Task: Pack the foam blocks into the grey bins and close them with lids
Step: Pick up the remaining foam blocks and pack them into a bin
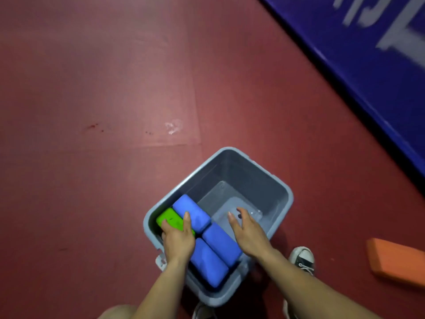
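Observation:
A grey bin [253,164] stands open on the red floor just in front of me. Inside along its left wall lies a green foam block [169,218], and three blue foam blocks [190,209] fill the left and near part. My left hand [178,238] grips the green block, thumb on its right side, fingers on its left. My right hand [247,231] hovers over the bare right half of the bin bottom with fingers relaxed, holding nothing. No lid is in view.
An orange foam block [395,261] lies on the floor at the right. A blue padded barrier [368,65] with white lettering runs across the upper right. My shoes [302,259] stand beside and behind the bin. Red floor stretches to the left and ahead.

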The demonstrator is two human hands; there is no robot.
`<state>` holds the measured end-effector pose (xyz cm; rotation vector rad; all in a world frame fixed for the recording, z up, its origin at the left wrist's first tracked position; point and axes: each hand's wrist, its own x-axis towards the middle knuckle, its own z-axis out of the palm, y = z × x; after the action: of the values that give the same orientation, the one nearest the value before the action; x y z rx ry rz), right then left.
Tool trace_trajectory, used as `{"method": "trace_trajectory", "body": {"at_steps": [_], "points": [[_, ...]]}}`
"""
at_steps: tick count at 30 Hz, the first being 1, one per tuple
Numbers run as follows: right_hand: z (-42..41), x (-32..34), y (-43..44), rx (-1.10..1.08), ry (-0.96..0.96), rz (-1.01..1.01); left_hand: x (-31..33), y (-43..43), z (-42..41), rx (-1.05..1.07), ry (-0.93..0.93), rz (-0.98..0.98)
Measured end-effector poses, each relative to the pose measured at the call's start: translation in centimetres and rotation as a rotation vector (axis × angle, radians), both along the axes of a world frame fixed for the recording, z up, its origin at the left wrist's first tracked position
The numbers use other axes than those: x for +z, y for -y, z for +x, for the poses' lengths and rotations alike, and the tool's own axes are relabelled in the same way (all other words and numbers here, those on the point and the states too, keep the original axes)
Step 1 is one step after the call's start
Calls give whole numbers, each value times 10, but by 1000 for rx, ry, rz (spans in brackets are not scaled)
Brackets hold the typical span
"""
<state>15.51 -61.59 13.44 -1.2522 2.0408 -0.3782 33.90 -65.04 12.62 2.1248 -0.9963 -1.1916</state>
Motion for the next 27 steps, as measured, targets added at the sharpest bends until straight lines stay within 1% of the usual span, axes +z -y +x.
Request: {"method": "trace_trajectory", "body": {"at_steps": [4, 7, 10, 13, 16, 19, 23, 27], "points": [[-30, 56, -68, -131, -78, -16, 58, -34, -33, -141, -109, -69], [-47, 90, -111, -222, -157, -56, 89, -70, -60, -286, -169, -155], [-58, 118, -150, -292, -212, -87, 113, -106, -81, -414, -196, -187], [-67, 136, -183, -329, -237, -117, 132, -136, -98, -497, -198, -205], [-80, 150, -215, -341, -254, -115, 145, -162, -116, -598, -173, -235], [-105, 163, -245, -348, -295, -97, 153, -182, -138, -749, -103, -274], [-151, 174, -289, -384, -345, -71, 164, -203, -175, -923, 14, -336], [-206, 172, -329, -447, -345, -71, 172, -220, -228, -1072, 96, -384]]}}
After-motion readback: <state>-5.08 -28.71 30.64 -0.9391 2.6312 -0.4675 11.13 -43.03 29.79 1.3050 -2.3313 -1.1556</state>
